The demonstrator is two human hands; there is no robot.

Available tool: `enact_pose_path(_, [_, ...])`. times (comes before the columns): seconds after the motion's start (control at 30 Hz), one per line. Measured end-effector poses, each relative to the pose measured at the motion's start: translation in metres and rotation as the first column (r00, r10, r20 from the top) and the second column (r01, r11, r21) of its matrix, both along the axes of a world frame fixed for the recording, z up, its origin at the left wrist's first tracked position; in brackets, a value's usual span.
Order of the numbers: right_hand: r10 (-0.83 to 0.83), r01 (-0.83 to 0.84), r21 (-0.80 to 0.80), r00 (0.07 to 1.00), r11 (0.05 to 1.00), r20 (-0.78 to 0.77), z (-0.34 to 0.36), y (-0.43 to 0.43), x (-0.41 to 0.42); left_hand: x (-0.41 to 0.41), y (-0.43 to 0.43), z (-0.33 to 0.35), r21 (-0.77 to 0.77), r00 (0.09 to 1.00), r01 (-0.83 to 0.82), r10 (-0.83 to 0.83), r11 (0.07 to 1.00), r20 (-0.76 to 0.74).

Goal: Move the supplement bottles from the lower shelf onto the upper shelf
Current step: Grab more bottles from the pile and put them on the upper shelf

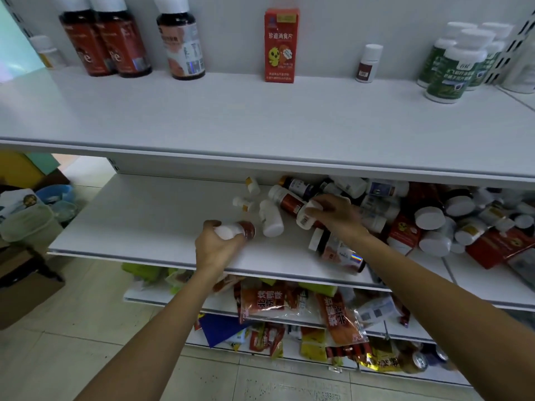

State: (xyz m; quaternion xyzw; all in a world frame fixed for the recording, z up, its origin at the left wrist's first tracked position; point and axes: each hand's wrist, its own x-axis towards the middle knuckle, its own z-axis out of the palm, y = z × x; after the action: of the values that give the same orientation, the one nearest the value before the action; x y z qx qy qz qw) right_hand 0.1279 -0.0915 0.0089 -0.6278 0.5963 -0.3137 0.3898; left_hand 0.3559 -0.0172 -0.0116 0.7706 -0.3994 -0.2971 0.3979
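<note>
My left hand (215, 246) grips a small red-labelled bottle with a white cap (244, 229), lying on its side on the lower shelf (139, 215). My right hand (337, 215) grips a white-capped bottle with a barcode label (306, 219) at the edge of a heap of supplement bottles (428, 218). A plain white bottle (270, 218) lies between my hands. On the upper shelf (260, 120) stand three dark bottles (115, 39), a red box (280, 44), a small white-capped bottle (368, 63) and several green bottles (457, 62).
A dark bottle with a shiny label (338, 250) lies under my right forearm near the lower shelf's front edge. Snack packets (289, 308) fill the shelves below. Boxes and blue basins (55, 198) sit on the floor at left.
</note>
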Motion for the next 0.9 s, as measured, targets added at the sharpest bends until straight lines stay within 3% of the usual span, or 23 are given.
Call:
enact_pose_path(0.1, [0.065,-0.066,0.047,0.998,0.997,0.016,0.012,0.01,0.013,0.006,0.017,0.016,-0.068,0.997,-0.068,0.065,0.995,-0.044])
enact_pose_path(0.3, [0.131,-0.195,0.193,0.944,0.962,0.302,0.046,0.043,0.04,0.007,0.06,0.049,-0.217,0.943,-0.177,0.103,0.96,-0.317])
enact_pose_path(0.43, [0.127,-0.313,0.264,0.828,0.912,0.546,0.065,0.069,0.052,-0.002,0.092,0.077,-0.258,0.859,-0.265,0.106,0.929,-0.501])
enact_pose_path(0.5, [0.153,-0.351,0.254,0.807,0.901,0.57,0.072,0.084,0.056,-0.003,0.107,0.086,-0.275,0.828,-0.274,0.08,0.921,-0.555])
enact_pose_path(0.63, [0.23,-0.444,0.252,0.778,0.86,0.585,0.088,0.108,0.055,-0.012,0.136,0.108,-0.298,0.808,-0.227,0.009,0.927,-0.589])
enact_pose_path(0.73, [0.187,-0.516,0.292,0.689,0.806,0.7,0.103,0.117,0.05,-0.023,0.153,0.125,-0.308,0.831,-0.179,-0.024,0.935,-0.555])
enact_pose_path(0.8, [0.185,-0.519,0.269,0.664,0.811,0.725,0.113,0.121,0.048,-0.026,0.161,0.133,-0.322,0.872,-0.143,-0.035,0.936,-0.488])
enact_pose_path(0.9, [0.26,-0.477,0.16,0.697,0.864,0.669,0.131,0.127,0.043,-0.028,0.167,0.148,-0.354,0.908,-0.143,-0.02,0.924,-0.419])
